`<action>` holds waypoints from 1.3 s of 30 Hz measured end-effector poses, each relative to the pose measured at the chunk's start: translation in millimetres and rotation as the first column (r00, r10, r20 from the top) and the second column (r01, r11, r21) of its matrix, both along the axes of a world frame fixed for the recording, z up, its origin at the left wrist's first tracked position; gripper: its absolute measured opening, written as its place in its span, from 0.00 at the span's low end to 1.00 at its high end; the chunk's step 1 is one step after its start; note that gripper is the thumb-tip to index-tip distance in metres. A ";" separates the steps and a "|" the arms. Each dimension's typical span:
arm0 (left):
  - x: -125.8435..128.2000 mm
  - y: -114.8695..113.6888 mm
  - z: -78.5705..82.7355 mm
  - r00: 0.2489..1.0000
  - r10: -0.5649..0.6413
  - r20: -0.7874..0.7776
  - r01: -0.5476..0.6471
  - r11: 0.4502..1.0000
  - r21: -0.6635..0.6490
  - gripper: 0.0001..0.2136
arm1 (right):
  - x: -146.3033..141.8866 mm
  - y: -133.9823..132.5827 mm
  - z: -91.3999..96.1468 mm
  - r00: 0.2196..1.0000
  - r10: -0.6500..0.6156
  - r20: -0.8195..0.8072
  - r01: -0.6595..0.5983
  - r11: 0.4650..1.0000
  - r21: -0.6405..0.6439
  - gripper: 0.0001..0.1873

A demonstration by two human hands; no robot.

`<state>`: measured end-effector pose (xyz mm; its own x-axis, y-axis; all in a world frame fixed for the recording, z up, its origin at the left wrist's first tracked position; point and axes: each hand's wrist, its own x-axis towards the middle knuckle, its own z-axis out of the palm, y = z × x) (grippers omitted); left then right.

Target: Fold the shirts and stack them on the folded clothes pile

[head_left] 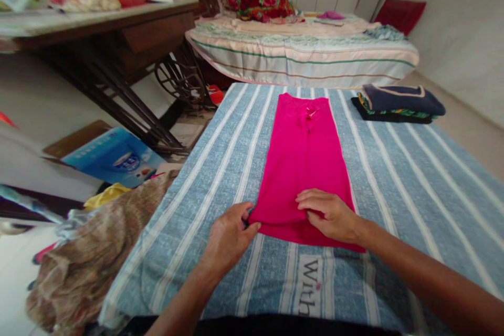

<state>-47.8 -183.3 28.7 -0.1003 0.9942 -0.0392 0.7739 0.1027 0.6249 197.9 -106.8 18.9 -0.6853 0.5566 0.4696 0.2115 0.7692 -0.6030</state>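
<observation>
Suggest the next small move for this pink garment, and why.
I'd probably fold the near end of the long, bright pink fabric garment away from you: it lies lengthwise and mostly flat, with your left hand at its near left corner and your right hand on the same end.

- Pink garment (303, 163), dial centre: is showing smooth, matt cloth.
- Striped sheet (271, 273), six o'clock: is presenting matt, faintly rough cloth.
- Folded stack (399, 102), between two and three o'clock: is showing matt cloth.
- Spoked wheel (179, 80), ten o'clock: is looking like metal.
- Blue box (112, 156), nine o'clock: is showing smooth, printed card.
</observation>
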 end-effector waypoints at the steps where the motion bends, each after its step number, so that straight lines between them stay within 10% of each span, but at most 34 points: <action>1: 2.4 0.0 -0.9 1.000 0.018 0.007 -0.018 1.000 -0.009 0.12 | 0.1 0.1 -0.5 1.000 -0.008 -0.023 0.007 0.999 -0.037 0.18; 11: 17.4 -13.6 -3.3 0.977 0.099 -0.187 -0.005 0.894 0.447 0.07 | 4.8 -9.0 -5.6 0.991 -0.072 -0.110 0.053 0.985 -0.166 0.17; 18: 9.6 -20.3 -17.8 0.985 0.071 -0.160 -0.016 0.946 0.323 0.08 | 6.9 -15.8 -13.3 0.999 -0.023 0.048 0.022 1.000 0.018 0.17; 39: -14.7 -20.9 -18.6 0.939 -0.127 -0.320 0.278 0.829 0.486 0.07 | -5.8 -27.2 -2.6 0.984 -0.072 0.165 0.045 0.986 0.158 0.15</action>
